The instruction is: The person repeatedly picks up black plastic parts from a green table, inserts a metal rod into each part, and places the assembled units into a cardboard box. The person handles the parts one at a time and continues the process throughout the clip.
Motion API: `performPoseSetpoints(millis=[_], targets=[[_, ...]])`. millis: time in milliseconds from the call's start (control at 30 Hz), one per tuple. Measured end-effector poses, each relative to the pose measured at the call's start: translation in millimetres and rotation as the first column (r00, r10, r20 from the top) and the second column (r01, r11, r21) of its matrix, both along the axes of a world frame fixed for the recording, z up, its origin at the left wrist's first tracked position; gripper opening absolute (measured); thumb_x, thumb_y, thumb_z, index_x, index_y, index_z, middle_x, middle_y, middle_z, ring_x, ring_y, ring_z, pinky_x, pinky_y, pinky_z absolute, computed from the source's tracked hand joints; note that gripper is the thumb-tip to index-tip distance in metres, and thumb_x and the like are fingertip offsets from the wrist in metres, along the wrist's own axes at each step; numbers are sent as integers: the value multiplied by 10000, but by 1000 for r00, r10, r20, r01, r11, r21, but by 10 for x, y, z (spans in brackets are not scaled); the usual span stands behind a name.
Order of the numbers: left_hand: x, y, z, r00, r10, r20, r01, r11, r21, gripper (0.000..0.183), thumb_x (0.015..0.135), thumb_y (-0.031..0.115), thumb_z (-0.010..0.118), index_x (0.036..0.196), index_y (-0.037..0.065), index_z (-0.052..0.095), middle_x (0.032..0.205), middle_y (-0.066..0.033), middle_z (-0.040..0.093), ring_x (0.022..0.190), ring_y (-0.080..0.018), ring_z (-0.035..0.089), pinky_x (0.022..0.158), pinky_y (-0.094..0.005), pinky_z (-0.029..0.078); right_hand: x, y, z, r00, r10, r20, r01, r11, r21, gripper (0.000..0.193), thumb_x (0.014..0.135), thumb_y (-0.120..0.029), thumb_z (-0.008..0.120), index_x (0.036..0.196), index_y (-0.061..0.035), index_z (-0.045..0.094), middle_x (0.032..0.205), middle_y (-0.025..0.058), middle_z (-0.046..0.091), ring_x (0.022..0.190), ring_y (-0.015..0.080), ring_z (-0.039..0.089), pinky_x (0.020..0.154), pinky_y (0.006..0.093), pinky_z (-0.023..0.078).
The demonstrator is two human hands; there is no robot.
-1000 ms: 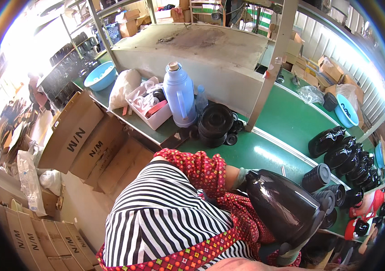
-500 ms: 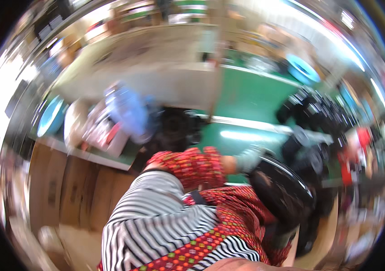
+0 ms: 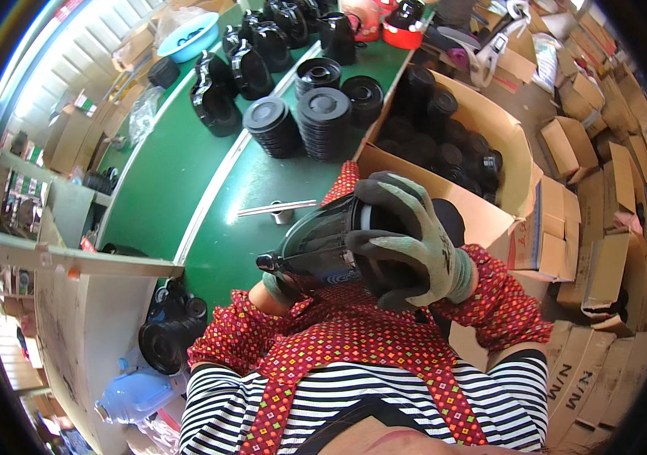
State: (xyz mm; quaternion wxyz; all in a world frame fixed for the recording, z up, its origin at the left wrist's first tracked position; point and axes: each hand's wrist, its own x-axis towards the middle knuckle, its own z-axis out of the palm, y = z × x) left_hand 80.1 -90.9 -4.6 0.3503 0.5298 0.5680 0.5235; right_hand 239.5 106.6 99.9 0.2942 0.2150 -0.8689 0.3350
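In front of my chest lies a glossy black jug-shaped container, tilted sideways with its narrow, knobbed end to the left. My right hand, in a grey-green work glove, wraps round its wide right end, fingers curled over the dark rim. A pale band shows beside those fingertips. Under the left part of the container is my left hand, also gloved; the container hides most of its fingers, and it seems to support the body from below. Beyond them on the green table, a thin metal rod lies across a small pale holder.
Stacks of black round lids stand on the table, with glossy black shells farther back. At the right, a cardboard box holds black cylindrical parts. A blue basin, a blue plastic bottle and cardboard cartons surround the workplace.
My view has swung to the right and is sharper. The black container has come from my right side to in front of my chest, where my right hand now shows gripping it.
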Motion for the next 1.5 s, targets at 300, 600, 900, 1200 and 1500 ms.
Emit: performPoseSetpoints(millis=[300,600,900,1200,1500], targets=[[-799,-24,-805,822,19,570,59,991,-118,562,1032,176,644,1538,-9,484,1501,-207,581,1291,-332,645,1077,-478,565,39,-58,-1206,944,-305,124,291,597,-748,592,1044,-359,583,1496,16,506,1612,253,398,1482,400,425,1234,499,332],[-852,302,1061,732,-53,-679,-499,637,-587,568,855,452,777,1209,11,723,999,-241,766,934,-393,751,859,-444,585,-183,-123,-820,935,-303,183,314,949,-37,945,764,-209,895,1577,-51,439,1611,237,422,1465,462,433,1206,532,386],[-546,162,776,722,174,-670,-80,982,169,1017,623,381,997,1490,106,543,1606,-272,398,1502,-506,361,1223,-601,314,48,305,-654,915,-273,297,308,949,-76,1025,662,-85,922,1579,-88,464,1593,238,453,1395,445,525,1153,491,451],[-287,536,752,695,72,-716,-6,996,94,655,629,380,980,1193,126,765,1583,-276,451,1460,-500,426,1194,-593,344,12,365,-134,872,-367,324,221,885,410,600,734,-270,866,1298,-186,679,1563,279,452,1245,409,592,1047,499,486],[-257,713,644,653,106,-750,35,985,170,552,709,471,882,1123,122,772,1499,-275,508,1396,-466,481,1170,-589,375,5,420,-130,843,-398,363,202,858,472,545,746,-273,853,1256,-180,683,1512,273,489,1157,412,630,997,481,517]])
